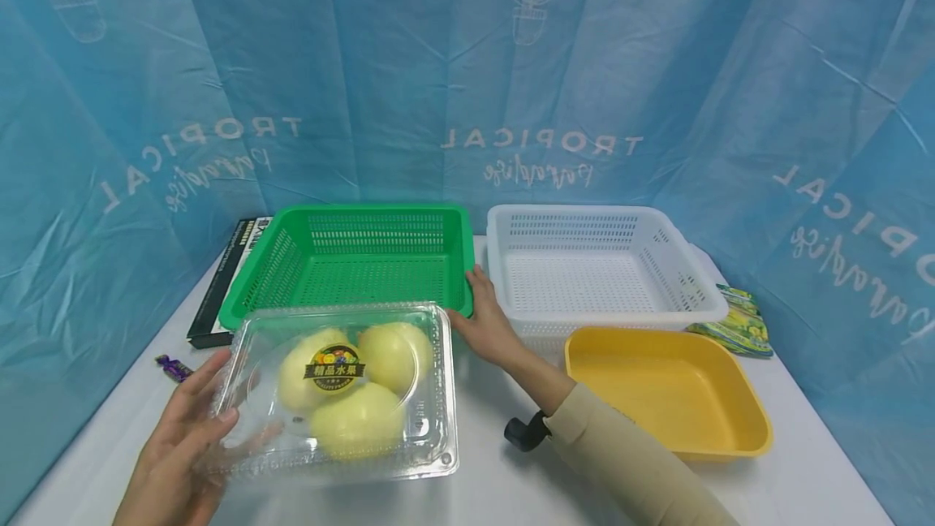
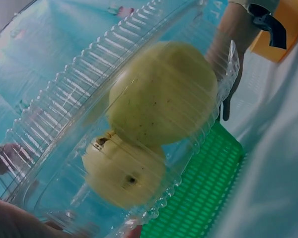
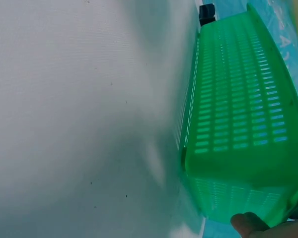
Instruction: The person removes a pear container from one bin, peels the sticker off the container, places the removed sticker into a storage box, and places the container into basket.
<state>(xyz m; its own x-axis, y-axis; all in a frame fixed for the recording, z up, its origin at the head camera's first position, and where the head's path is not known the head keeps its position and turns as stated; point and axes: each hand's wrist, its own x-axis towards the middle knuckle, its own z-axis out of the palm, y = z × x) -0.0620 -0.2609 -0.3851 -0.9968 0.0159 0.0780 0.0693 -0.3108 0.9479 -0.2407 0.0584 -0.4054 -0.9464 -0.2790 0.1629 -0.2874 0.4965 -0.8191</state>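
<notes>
My left hand (image 1: pixel 183 437) grips the left end of a clear plastic fruit box (image 1: pixel 256 396) with a ridged edge and a round black-and-gold label. Inside lie three pale yellow-green fruits (image 1: pixel 358 420); two of these fruits (image 2: pixel 164 94) show through the plastic in the left wrist view. The box is held up, overlapping the front of a green perforated basket (image 1: pixel 351 282) in the head view. My right hand (image 1: pixel 485 323) holds that basket at its front right corner. In the right wrist view the thumb (image 3: pixel 248 223) lies against the basket's outer wall, most of the fingers out of frame.
A white basket (image 1: pixel 584 319) stands right of the green one, with a yellow tub (image 1: pixel 657 388) before it. A black book or box (image 1: pixel 219 299) lies at left, near a purple wrapped sweet (image 1: pixel 174 368). A green-yellow packet (image 1: pixel 738 323) sits at far right. Blue curtains (image 1: pixel 394 88) hang behind.
</notes>
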